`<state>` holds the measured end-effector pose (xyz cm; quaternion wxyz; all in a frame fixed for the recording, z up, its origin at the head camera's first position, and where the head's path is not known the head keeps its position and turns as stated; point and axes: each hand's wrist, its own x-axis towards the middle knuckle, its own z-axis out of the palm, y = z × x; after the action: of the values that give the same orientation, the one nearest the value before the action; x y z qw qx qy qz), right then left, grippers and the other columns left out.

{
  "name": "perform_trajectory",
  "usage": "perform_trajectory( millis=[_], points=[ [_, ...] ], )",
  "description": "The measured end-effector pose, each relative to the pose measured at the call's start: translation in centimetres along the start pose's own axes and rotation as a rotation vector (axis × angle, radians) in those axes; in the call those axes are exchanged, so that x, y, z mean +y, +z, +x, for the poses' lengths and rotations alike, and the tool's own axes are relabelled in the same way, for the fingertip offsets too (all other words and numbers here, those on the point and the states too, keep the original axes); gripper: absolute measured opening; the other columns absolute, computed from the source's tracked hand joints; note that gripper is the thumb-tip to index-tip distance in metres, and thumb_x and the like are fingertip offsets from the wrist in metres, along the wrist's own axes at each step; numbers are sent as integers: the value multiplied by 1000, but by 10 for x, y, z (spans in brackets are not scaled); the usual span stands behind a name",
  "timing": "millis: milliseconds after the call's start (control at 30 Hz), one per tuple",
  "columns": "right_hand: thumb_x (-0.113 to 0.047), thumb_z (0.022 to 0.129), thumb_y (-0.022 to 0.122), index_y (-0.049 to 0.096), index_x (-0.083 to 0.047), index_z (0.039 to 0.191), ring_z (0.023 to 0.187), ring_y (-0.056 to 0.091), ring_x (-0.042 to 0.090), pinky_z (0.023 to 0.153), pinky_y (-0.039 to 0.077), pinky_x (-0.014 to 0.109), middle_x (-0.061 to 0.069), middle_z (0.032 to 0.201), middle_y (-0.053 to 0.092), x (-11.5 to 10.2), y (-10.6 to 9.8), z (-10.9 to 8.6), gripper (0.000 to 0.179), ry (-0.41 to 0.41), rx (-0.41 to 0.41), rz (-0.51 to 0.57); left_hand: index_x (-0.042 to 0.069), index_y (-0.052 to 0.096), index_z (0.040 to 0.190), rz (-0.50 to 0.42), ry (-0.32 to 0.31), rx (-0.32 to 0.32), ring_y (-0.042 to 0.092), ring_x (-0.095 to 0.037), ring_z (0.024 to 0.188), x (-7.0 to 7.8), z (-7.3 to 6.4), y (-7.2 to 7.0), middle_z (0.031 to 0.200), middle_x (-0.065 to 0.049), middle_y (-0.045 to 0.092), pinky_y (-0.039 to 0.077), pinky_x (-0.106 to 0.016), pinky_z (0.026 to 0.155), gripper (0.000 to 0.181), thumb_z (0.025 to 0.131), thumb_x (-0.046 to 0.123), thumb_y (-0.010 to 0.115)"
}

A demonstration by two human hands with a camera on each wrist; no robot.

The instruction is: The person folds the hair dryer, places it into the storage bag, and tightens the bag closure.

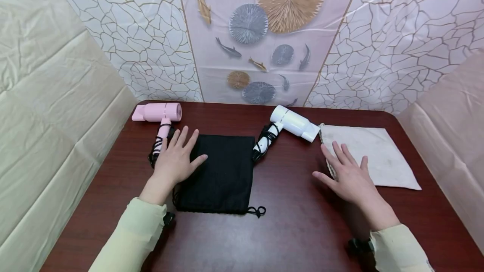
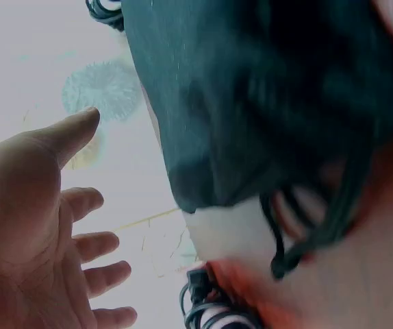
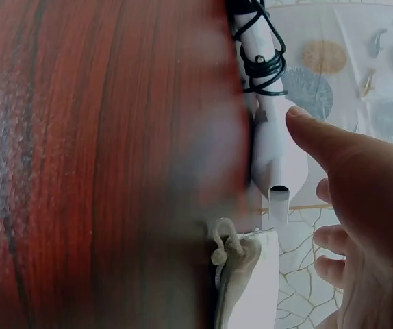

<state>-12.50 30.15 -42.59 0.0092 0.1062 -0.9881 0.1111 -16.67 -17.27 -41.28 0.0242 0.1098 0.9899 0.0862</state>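
My left hand (image 1: 174,163), fingers spread, hovers over the left edge of a black drawstring bag (image 1: 221,175) lying flat. Just beyond those fingers lies a pink hair dryer (image 1: 156,112), a black cord wound round its handle; the fingertips overlap the handle in the head view. My right hand (image 1: 349,175) is spread near the left side of a cream drawstring bag (image 1: 378,154). A white hair dryer (image 1: 296,123) lies between the two bags, its nozzle pointing at the cream bag and its cord (image 3: 265,67) wrapped round the handle. Both hands are empty.
The dark red-brown wooden table (image 1: 295,230) ends at a patterned backdrop (image 1: 249,70). Cream cloth walls (image 1: 49,129) stand at the left and right. A drawstring loop (image 1: 257,211) sticks out from the black bag's near right corner.
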Motion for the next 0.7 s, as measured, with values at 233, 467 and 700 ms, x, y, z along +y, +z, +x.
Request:
perform_trajectory(
  millis=[233, 467, 700],
  points=[
    [-58, 99, 68, 37, -14, 167, 159, 22, 50, 109, 8, 91, 27, 172, 27, -6, -3, 0, 87, -28, -12, 0, 11, 24, 171, 18, -9, 27, 19, -50, 160, -19, 3, -12, 175, -26, 18, 12, -70, 126, 84, 107, 51, 60],
    [-58, 99, 69, 36, -17, 168, 159, 23, 49, 108, 9, 91, 24, 173, 27, -10, -5, 1, 86, -57, -10, 0, 8, 22, 171, 13, -33, 20, 17, -49, 161, -35, 10, -22, 175, -28, 16, 13, -70, 126, 84, 107, 49, 59],
    [-58, 99, 69, 39, -15, 166, 158, 27, 48, 108, 11, 92, 21, 174, 27, -13, -6, 2, 85, -84, -13, -9, 3, 20, 170, -14, -70, -4, 20, -53, 159, -48, 17, -27, 172, -33, 19, 15, -69, 126, 86, 107, 46, 60]
  ],
)
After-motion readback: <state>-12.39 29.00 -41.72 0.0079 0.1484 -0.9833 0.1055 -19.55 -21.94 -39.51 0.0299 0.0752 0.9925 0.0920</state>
